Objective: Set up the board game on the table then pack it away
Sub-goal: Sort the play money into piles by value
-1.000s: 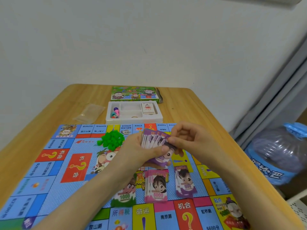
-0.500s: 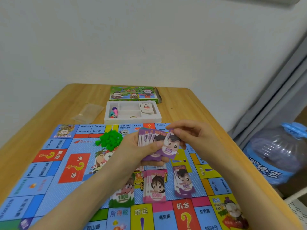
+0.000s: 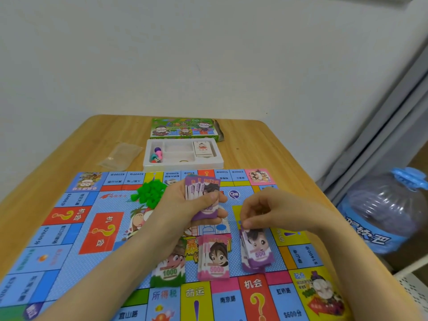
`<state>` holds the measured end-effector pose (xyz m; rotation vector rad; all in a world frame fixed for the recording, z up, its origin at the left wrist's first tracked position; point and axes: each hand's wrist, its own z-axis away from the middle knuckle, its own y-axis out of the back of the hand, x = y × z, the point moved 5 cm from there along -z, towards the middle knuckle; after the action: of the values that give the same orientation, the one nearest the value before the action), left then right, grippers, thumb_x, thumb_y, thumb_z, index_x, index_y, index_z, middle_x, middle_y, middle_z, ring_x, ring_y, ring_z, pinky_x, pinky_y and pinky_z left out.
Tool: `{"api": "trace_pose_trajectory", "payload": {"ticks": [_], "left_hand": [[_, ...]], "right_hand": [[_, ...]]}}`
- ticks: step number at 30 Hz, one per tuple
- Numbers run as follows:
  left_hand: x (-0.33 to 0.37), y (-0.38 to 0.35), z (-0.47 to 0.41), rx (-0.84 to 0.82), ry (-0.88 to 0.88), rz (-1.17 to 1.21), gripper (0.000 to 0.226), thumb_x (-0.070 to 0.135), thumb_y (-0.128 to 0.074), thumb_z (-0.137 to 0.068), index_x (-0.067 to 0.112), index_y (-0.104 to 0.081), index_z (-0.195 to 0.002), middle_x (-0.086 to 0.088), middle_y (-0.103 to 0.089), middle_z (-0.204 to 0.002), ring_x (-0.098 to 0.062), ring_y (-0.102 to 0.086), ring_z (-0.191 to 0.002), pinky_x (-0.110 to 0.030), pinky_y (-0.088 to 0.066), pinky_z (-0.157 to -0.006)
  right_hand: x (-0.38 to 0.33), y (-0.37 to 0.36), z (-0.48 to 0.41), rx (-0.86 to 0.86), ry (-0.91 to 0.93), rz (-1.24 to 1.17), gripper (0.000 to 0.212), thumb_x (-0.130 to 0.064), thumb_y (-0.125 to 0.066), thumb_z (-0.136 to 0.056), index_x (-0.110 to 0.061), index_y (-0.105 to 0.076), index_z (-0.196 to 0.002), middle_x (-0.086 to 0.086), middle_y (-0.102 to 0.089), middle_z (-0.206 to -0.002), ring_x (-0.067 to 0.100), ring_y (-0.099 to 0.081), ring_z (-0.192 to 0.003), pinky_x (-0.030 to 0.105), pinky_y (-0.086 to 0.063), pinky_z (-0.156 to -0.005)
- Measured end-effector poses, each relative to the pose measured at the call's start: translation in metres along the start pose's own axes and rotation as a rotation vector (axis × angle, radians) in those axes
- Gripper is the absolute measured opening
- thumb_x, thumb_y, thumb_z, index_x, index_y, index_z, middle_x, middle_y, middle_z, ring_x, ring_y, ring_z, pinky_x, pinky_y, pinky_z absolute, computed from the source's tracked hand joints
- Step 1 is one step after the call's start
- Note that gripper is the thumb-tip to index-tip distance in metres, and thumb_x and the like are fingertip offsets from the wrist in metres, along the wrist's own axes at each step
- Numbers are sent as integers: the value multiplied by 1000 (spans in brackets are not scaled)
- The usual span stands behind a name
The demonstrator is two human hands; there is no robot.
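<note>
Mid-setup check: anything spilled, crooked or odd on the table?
Nothing damaged. The green houses lie in a loose heap on the board, the 500 pile pinched by the right hand is splayed, and the end flap of the box hangs open. The left hand holds fanned notes.

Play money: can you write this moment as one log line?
step: sorting notes | left hand: holds purple note fan | right hand: pinches top note on 500 pile | game board: 1000 pile, 5000 pile
</note>
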<state>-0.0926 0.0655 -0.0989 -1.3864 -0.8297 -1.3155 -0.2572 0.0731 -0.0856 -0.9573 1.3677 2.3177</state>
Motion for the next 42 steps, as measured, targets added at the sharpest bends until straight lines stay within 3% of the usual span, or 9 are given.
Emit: {"api": "trace_pose_trajectory", "payload": {"ticks": [5, 8, 13, 18, 22, 28, 35, 39, 42], "left_hand": [[0, -1, 0, 6, 3, 3, 12, 6, -62, -84, 4, -63, -96, -10, -74, -81, -18, -71, -63, -22, -56, -52], [0, 0, 0, 1, 1, 2, 13, 6, -62, -84, 3, -63, -97, -10, -74, -81, -18, -71, -63, -22, -56, -52], [1, 0, 0, -7, -8, -8, 15, 6, -62, -84, 1, -63, -98, -10, -74, -82, -18, -70, -63, -22, -55, -52], [2, 0, 1, -3, -7, -1, 13, 5, -62, -85, 2, -63, -97, -12, -74, -82, -18, -70, -62, -22, -55, -52], [2, 0, 2, -5, -4, -2, 13, 6, -62, -85, 3, -63, -97, -11, -74, -82, -18, -70, -62, -22, -56, -53], [2, -3, 3, -36, 21, 4, 11, 5, -62, -84, 4, -63, -96, -9, -74, -80, -18, -70, -62, -22, -56, -53], [2, -4, 3, -54, 17, -4, 13, 6, -63, -83, 4, -62, -96, -9, -75, -81, -19, -71, -63, -23, -57, -55], [2, -6, 4, -92, 29, -50, 23, 10, -69, -75, 5, -64, -97, -10, -75, -81, -20, -71, -62, -22, -56, -53], [2, -10, 6, -114, 40, -101, 31, 14, -73, -65, 9, -66, -95, -10, -75, -79, -22, -71, -61, -25, -56, -53]], "right_hand": [[4, -1, -4, 23, -16, 72, 13, -27, -62, -89, -25, -61, -77, 1, -71, -90, 10, -66, -84, 31, -52, -73], [7, -1, -8, 64, -7, 105, 13, -27, -67, -86, -25, -61, -74, -3, -69, -80, 2, -60, -69, 24, -46, -64], [8, -2, -10, 88, 0, 117, 9, -23, -72, -81, -18, -65, -80, -4, -66, -73, -2, -55, -60, 16, -42, -57], [10, 7, -5, 152, -1, 161, 5, -33, -71, -81, -30, -67, -81, -13, -64, -81, -5, -53, -66, 15, -43, -59], [9, 6, -3, 103, -21, 155, 8, -29, -71, -82, -22, -70, -85, -15, -65, -71, -3, -59, -68, 9, -40, -52], [9, 3, -3, 76, -36, 114, 18, -33, -66, -85, -15, -70, -84, -1, -72, -82, 12, -66, -72, 14, -48, -59], [7, 3, -4, 106, 15, 145, 17, -37, -62, -88, -24, -70, -82, -4, -68, -77, 2, -53, -62, 18, -40, -55], [-9, 9, -2, 256, 175, -50, 23, -36, -61, -85, -14, -68, -89, -9, -60, -64, -1, -51, -56, 12, -40, -52], [-18, 5, -2, 276, 281, -248, 30, -42, -56, -77, -15, -62, -87, -9, -61, -65, 5, -58, -61, 23, -49, -60]]}}
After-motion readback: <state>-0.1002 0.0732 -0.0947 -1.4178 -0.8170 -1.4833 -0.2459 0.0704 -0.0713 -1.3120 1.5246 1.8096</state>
